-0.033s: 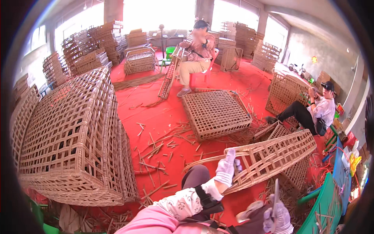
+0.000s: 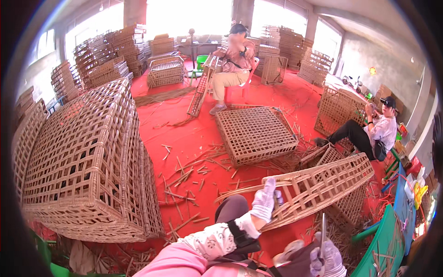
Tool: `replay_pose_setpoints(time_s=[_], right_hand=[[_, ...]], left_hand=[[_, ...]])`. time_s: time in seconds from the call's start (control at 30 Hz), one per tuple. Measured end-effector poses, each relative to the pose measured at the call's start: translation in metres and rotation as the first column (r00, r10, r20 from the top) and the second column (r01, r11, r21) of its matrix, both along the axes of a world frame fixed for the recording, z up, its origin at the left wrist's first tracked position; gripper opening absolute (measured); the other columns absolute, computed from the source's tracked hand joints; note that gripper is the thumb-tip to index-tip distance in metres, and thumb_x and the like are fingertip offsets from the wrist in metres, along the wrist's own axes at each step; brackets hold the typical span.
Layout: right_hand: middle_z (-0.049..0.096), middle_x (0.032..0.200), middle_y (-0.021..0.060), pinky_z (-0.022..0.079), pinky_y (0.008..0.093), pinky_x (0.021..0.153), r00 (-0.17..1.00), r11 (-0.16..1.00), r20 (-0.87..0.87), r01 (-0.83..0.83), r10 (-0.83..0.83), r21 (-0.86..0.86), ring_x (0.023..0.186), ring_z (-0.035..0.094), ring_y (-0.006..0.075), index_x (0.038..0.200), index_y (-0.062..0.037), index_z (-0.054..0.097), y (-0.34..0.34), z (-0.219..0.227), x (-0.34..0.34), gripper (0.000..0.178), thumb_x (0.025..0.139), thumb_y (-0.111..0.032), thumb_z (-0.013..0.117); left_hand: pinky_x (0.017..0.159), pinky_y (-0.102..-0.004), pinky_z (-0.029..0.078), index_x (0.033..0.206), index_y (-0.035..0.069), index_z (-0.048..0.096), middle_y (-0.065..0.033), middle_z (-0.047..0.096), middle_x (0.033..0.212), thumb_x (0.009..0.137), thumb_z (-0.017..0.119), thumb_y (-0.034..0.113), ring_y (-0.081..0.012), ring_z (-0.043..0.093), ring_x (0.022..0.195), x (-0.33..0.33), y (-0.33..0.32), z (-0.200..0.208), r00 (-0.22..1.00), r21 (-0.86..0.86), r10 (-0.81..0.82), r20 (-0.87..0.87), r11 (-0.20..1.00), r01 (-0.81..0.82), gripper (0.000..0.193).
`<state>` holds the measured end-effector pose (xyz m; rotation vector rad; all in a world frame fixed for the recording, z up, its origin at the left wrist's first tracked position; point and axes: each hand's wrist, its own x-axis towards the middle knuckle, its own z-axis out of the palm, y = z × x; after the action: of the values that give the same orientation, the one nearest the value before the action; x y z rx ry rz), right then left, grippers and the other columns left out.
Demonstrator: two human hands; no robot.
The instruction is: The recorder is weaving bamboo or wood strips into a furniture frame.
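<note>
My left hand [image 2: 264,201], in a white-lavender glove with the thumb up, grips the near end of a long woven basket [image 2: 318,187]. Loose strips [image 2: 240,191] stick out from that end toward the left. The basket slants away to the right above the red floor. Low on the right, my right hand [image 2: 328,259], gloved too, is closed round a thin upright tool with a narrow metal blade [image 2: 323,228]; its exact kind does not show. The tool is below the basket's near side and apart from it.
A flat woven basket [image 2: 256,136] lies ahead, and large basket stacks [image 2: 69,157] stand at left. Cut strips [image 2: 184,177] litter the red floor [image 2: 161,124]. One person [image 2: 235,64] sits ahead, another [image 2: 380,127] at right. A green plastic piece [image 2: 380,247] stands close on my right.
My left hand and the basket's near end have shifted slightly left. In my right hand, the blade has tilted a little to the left.
</note>
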<state>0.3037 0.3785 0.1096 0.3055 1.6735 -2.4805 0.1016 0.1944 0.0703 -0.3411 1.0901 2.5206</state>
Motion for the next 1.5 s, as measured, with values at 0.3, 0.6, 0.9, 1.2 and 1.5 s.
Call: replay_pose_setpoints(time_s=[0.3,0.6,0.9,1.2,1.5], right_hand=[[0.054,0.105,0.0096,0.050,0.0253,0.047,0.994,0.998,-0.106,0.017,-0.010,0.063,0.059,0.056,0.0139,0.142,-0.0088,0.022,0.000,-0.006,0.003,0.062,0.088,-0.008,0.053],[0.060,0.080,0.0155,0.049,0.0380,0.062,0.787,0.073,-0.403,0.420,0.468,0.905,0.069,0.059,0.0318,0.118,-0.0096,0.056,0.014,0.020,-0.088,0.039,0.080,-0.006,0.055],[0.059,0.079,0.0159,0.048,0.0422,0.062,0.768,-0.087,-0.349,0.462,0.537,0.882,0.070,0.059,0.0340,0.121,-0.0154,0.055,-0.015,0.054,-0.192,0.037,0.083,-0.011,0.054],[0.061,0.078,0.0167,0.049,0.0452,0.060,0.848,-0.327,-0.072,0.279,0.524,0.903,0.070,0.061,0.0347,0.120,-0.0211,0.055,-0.032,0.051,-0.210,0.036,0.086,-0.013,0.046],[0.060,0.083,0.0186,0.050,0.0445,0.062,0.830,-0.158,-0.328,0.436,0.452,0.886,0.072,0.060,0.0356,0.125,-0.0180,0.051,-0.012,0.026,-0.183,0.041,0.084,-0.014,0.051]], left_hand=[[0.052,-0.0314,0.045,0.084,0.011,0.048,-0.0024,0.051,0.062,0.086,0.056,0.049,-0.0163,0.051,0.056,0.014,-0.024,-0.010,0.988,-0.086,-0.131,-0.083,0.989,0.124,0.040],[0.049,-0.0312,0.045,0.079,0.014,0.050,-0.0003,0.051,0.063,0.089,0.049,0.052,-0.0144,0.049,0.053,-0.038,-0.033,-0.013,0.977,-0.167,-0.006,-0.213,0.986,-0.031,0.039],[0.048,-0.0310,0.047,0.081,0.010,0.052,-0.0026,0.053,0.061,0.085,0.056,0.052,-0.0165,0.052,0.051,-0.060,-0.037,-0.010,0.995,0.020,0.013,-0.094,1.000,-0.011,0.042],[0.049,-0.0320,0.049,0.086,0.009,0.053,-0.0024,0.054,0.063,0.085,0.056,0.051,-0.0162,0.054,0.053,-0.056,-0.038,-0.007,0.995,0.001,0.028,-0.098,1.000,-0.028,0.042],[0.046,-0.0334,0.043,0.073,0.006,0.064,-0.0104,0.057,0.056,0.088,0.049,0.049,-0.0153,0.057,0.052,-0.077,-0.068,-0.032,0.934,-0.646,0.056,-0.353,0.708,-0.286,0.048]])
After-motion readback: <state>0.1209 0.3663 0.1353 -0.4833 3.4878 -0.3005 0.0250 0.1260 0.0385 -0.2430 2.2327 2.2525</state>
